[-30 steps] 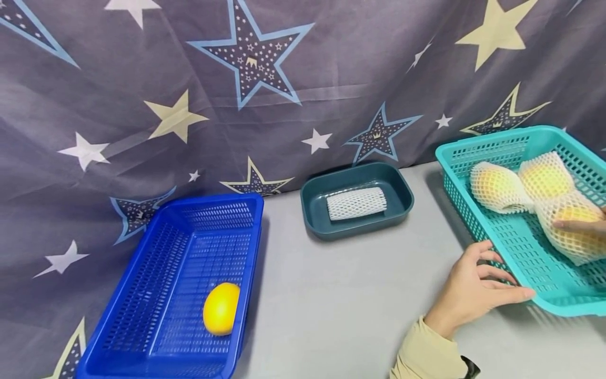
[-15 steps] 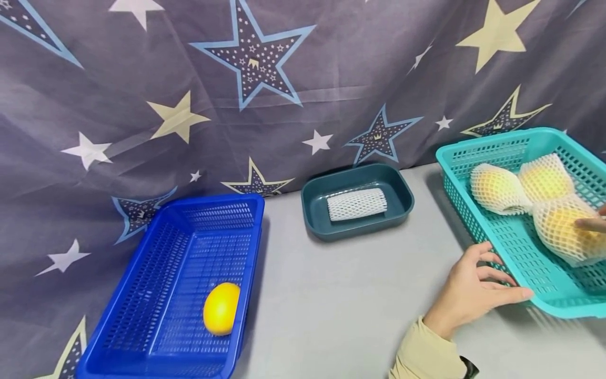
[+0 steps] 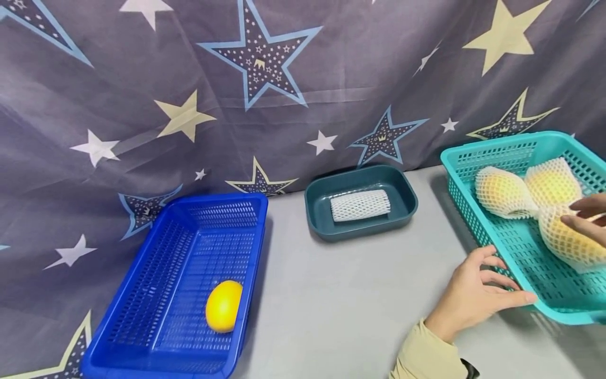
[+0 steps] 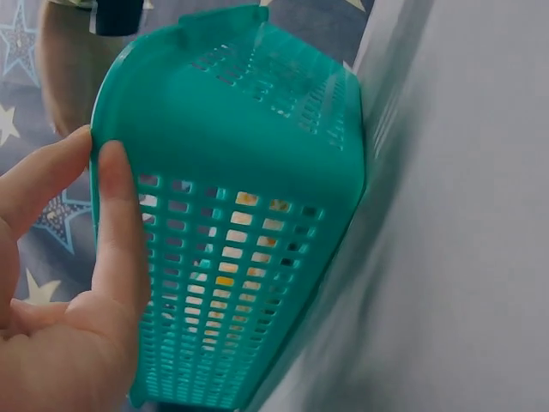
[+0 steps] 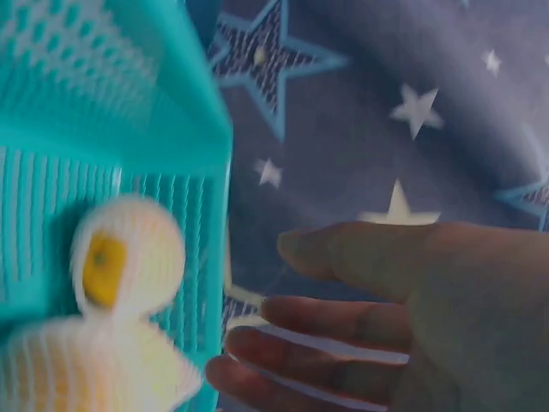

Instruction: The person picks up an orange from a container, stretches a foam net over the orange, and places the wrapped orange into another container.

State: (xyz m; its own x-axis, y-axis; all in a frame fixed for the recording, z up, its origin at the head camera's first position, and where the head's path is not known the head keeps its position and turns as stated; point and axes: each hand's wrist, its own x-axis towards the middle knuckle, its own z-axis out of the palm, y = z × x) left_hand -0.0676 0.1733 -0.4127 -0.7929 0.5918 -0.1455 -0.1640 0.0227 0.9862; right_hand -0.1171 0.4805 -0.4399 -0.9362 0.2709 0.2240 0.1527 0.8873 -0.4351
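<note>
A teal plastic basket (image 3: 513, 263) at the right holds several yellow-orange round fruits in white foam nets, such as the netted fruit (image 3: 551, 181) at its back. My left hand (image 3: 473, 295) pinches the basket's near left corner, thumb along the rim and fingers against the outer wall. In the left wrist view, two fingertips (image 4: 116, 172) sit either side of that rim. My right hand (image 3: 592, 218) is over the front netted fruit (image 3: 563, 237), cut by the frame edge. Its fingers are loosely extended and hold nothing in the right wrist view.
A blue basket (image 3: 156, 295) on the left has a bare yellow-orange fruit (image 3: 224, 306) by its right wall. Between the baskets stands a dark green tray (image 3: 326, 231) with a white foam net (image 3: 361, 205) in it. A starry grey cloth (image 3: 369, 79) hangs behind the table.
My right hand has shifted back from the front netted fruit, and more of its fingers show. My left hand stays at the basket's rim. The head view has shifted slightly.
</note>
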